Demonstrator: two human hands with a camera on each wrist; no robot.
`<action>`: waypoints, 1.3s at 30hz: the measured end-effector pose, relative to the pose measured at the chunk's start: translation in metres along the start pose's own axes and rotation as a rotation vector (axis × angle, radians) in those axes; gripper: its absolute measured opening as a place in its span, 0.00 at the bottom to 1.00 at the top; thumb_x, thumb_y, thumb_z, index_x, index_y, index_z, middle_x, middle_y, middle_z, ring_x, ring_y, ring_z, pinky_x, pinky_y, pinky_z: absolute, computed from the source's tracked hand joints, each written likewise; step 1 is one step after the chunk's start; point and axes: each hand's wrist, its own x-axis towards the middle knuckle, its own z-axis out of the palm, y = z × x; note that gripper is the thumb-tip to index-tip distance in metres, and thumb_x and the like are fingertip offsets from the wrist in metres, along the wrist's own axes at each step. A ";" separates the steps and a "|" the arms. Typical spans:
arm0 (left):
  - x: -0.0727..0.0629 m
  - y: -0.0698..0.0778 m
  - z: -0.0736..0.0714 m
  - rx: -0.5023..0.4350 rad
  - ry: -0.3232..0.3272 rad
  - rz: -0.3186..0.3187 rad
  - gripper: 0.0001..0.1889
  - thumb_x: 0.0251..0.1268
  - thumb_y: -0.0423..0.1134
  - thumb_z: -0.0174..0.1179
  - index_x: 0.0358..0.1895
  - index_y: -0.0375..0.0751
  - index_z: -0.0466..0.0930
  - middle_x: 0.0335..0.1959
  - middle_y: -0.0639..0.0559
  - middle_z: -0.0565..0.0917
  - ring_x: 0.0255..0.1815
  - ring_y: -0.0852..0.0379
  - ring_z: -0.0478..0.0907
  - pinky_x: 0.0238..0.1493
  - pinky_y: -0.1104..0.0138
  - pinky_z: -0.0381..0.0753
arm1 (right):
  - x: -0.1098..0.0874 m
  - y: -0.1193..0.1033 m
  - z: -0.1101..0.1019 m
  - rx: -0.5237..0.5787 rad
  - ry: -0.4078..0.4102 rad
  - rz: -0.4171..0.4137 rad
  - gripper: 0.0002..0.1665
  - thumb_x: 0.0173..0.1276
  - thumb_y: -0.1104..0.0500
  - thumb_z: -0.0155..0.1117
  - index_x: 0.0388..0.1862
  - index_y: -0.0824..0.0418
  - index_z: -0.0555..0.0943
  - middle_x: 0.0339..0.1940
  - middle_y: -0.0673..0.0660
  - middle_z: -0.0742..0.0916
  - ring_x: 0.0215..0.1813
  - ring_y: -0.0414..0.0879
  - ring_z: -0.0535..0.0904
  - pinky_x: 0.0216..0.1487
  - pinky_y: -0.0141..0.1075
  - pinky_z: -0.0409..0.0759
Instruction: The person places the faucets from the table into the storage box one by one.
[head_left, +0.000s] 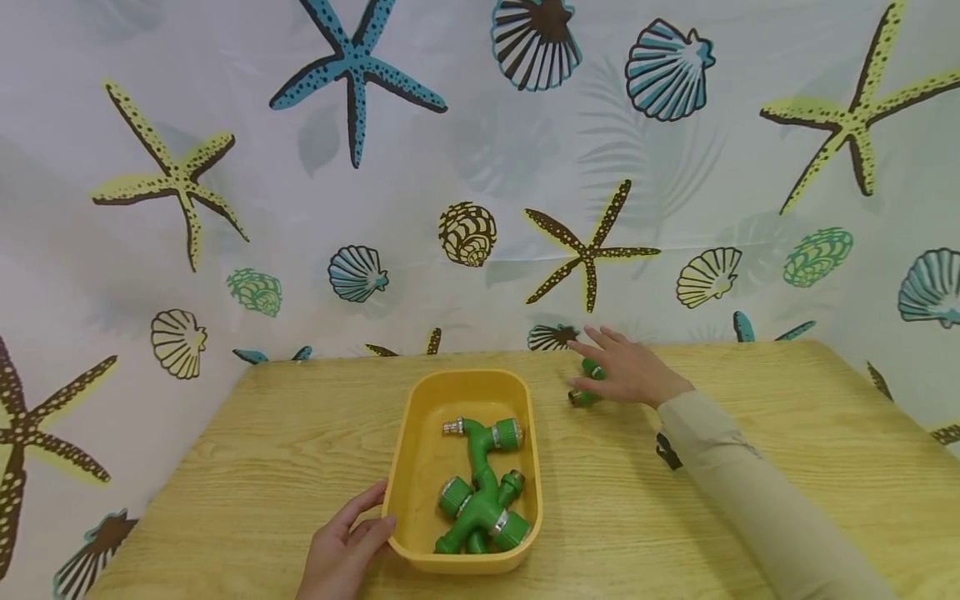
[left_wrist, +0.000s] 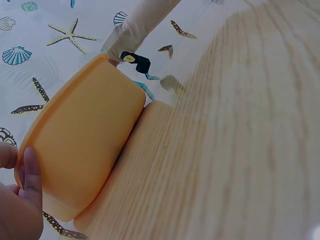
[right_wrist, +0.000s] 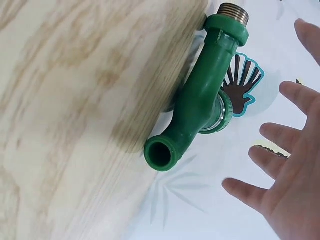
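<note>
My left hand [head_left: 341, 542] grips the near left corner of a yellow plastic tub [head_left: 414, 475], its fingers and thumb at the rim, as the left wrist view also shows. Inside the tub lie green plastic taps [head_left: 483, 510] with ridged round knobs and metal threaded ends. Farther off to the right, my right hand [head_left: 630, 371] hovers with fingers spread over another green tap [right_wrist: 200, 97] on the table. The right wrist view shows a gap between the fingers and this tap, which has a brass-coloured threaded end and an open spout. In the head view the hand partly hides it.
A wood-grain table [head_left: 300, 450] carries everything. Behind it and at both sides hangs a pale curtain [head_left: 420, 167] printed with starfish and shells. A small black device [left_wrist: 140, 62] sits by the right sleeve cuff.
</note>
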 end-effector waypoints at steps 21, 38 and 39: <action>0.001 -0.001 0.001 -0.013 -0.006 0.007 0.28 0.66 0.31 0.61 0.67 0.27 0.66 0.59 0.38 0.72 0.44 0.55 0.81 0.42 0.69 0.81 | -0.002 -0.006 0.021 0.053 -0.054 0.124 0.47 0.64 0.31 0.58 0.70 0.63 0.68 0.66 0.75 0.65 0.61 0.71 0.67 0.45 0.60 0.77; 0.000 -0.001 0.000 -0.006 -0.004 0.004 0.28 0.65 0.31 0.61 0.67 0.26 0.66 0.59 0.37 0.72 0.44 0.55 0.81 0.42 0.69 0.81 | 0.002 -0.010 0.021 0.054 -0.092 0.164 0.43 0.66 0.37 0.60 0.70 0.64 0.69 0.64 0.77 0.65 0.52 0.70 0.74 0.41 0.58 0.79; 0.000 -0.001 0.000 -0.009 -0.004 0.004 0.28 0.66 0.31 0.61 0.67 0.26 0.66 0.59 0.37 0.72 0.44 0.54 0.81 0.41 0.68 0.81 | 0.002 -0.010 0.022 0.057 -0.096 0.165 0.44 0.66 0.37 0.60 0.70 0.64 0.68 0.64 0.77 0.64 0.51 0.70 0.74 0.41 0.57 0.79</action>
